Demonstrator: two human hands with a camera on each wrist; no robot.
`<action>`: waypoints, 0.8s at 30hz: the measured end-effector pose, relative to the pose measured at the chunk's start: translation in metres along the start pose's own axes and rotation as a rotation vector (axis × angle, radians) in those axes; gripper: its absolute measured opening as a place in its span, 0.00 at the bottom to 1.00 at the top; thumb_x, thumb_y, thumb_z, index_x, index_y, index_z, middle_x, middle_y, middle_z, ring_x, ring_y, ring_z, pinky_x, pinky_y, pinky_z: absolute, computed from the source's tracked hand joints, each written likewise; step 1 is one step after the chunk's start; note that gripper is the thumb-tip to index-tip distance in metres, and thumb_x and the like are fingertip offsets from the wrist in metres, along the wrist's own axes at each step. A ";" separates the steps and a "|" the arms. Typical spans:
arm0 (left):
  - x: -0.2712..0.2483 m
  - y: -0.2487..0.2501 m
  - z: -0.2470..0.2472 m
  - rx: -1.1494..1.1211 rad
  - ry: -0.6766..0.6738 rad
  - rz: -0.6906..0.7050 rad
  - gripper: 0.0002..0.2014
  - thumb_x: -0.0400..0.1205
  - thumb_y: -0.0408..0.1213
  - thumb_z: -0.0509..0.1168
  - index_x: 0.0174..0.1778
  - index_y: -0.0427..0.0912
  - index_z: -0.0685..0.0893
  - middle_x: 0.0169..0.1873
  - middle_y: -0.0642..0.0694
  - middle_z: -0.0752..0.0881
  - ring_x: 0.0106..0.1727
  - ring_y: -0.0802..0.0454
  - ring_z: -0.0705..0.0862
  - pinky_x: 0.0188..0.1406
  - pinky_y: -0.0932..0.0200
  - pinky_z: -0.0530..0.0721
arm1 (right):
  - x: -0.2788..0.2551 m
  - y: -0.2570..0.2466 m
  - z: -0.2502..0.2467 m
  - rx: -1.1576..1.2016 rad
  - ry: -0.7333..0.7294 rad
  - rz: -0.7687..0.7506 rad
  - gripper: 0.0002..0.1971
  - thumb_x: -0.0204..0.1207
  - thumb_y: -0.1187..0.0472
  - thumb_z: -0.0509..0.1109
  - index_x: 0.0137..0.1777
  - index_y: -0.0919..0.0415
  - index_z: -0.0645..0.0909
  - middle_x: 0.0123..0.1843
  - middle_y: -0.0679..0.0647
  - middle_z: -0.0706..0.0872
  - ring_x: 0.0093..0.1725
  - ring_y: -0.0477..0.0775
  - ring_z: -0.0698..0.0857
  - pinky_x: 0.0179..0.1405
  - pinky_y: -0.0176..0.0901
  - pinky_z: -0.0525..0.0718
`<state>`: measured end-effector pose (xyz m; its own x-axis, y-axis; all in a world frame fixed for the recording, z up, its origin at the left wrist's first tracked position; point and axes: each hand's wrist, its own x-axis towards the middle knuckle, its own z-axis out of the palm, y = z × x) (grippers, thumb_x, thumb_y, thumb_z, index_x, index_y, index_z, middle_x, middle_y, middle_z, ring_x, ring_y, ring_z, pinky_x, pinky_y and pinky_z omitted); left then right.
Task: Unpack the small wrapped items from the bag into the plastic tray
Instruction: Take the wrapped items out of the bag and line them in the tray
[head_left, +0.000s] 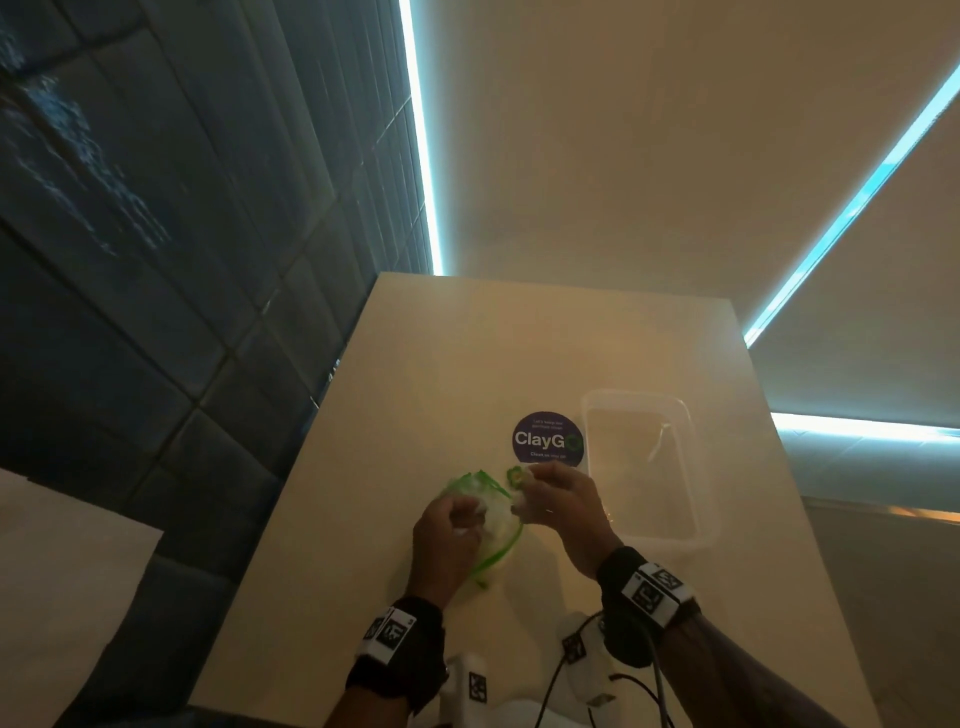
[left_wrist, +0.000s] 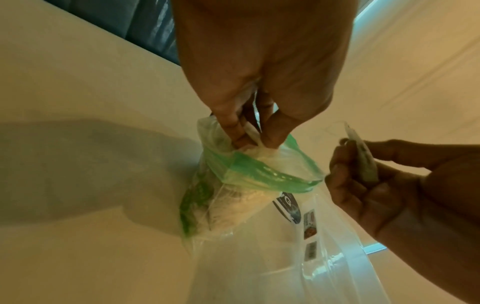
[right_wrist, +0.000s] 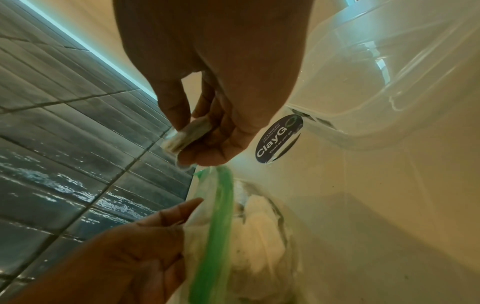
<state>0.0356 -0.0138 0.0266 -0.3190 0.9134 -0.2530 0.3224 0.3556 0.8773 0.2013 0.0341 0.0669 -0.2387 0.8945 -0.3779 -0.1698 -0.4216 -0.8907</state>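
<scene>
A clear zip bag (head_left: 485, 512) with a green seal strip (right_wrist: 218, 222) lies on the beige table, stuffed with pale wrapped items (left_wrist: 233, 207). My left hand (head_left: 449, 530) pinches the bag's open mouth (left_wrist: 249, 139), fingertips inside the rim. My right hand (head_left: 556, 499) is just right of the bag and holds one small wrapped item (right_wrist: 187, 134) between thumb and fingers; the item (left_wrist: 363, 162) sits above the bag's opening. The clear plastic tray (head_left: 691, 467) stands to the right of both hands; nothing shows inside it.
A round dark "ClayGo" sticker (head_left: 547, 438) is stuck to the table (head_left: 363, 519) behind the bag. A dark tiled wall (head_left: 130, 260) runs along the table's left edge. Cables and tagged white gear (head_left: 576, 654) lie at the near edge.
</scene>
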 end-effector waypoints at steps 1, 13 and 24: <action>0.001 0.002 0.003 -0.009 0.003 -0.032 0.14 0.72 0.27 0.74 0.52 0.46 0.86 0.48 0.50 0.88 0.48 0.58 0.87 0.48 0.67 0.84 | -0.001 -0.001 0.001 -0.022 -0.041 0.018 0.10 0.80 0.67 0.68 0.58 0.72 0.82 0.48 0.62 0.88 0.43 0.60 0.87 0.44 0.52 0.88; 0.004 0.016 0.011 0.103 -0.111 -0.175 0.12 0.79 0.30 0.60 0.39 0.44 0.89 0.42 0.41 0.91 0.45 0.41 0.89 0.46 0.45 0.90 | 0.001 0.007 0.001 -0.757 0.028 -0.031 0.07 0.78 0.58 0.72 0.45 0.61 0.87 0.40 0.50 0.87 0.38 0.43 0.84 0.37 0.30 0.78; -0.015 0.004 0.010 0.424 -0.267 0.154 0.10 0.83 0.34 0.62 0.59 0.41 0.82 0.54 0.44 0.85 0.58 0.47 0.84 0.58 0.56 0.81 | 0.021 -0.008 0.029 -0.868 -0.151 -0.213 0.09 0.77 0.56 0.74 0.50 0.61 0.89 0.42 0.49 0.90 0.34 0.35 0.85 0.34 0.24 0.80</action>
<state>0.0504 -0.0241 0.0304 -0.0191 0.9604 -0.2779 0.6975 0.2119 0.6845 0.1695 0.0524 0.0736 -0.4178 0.8862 -0.2002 0.5409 0.0655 -0.8385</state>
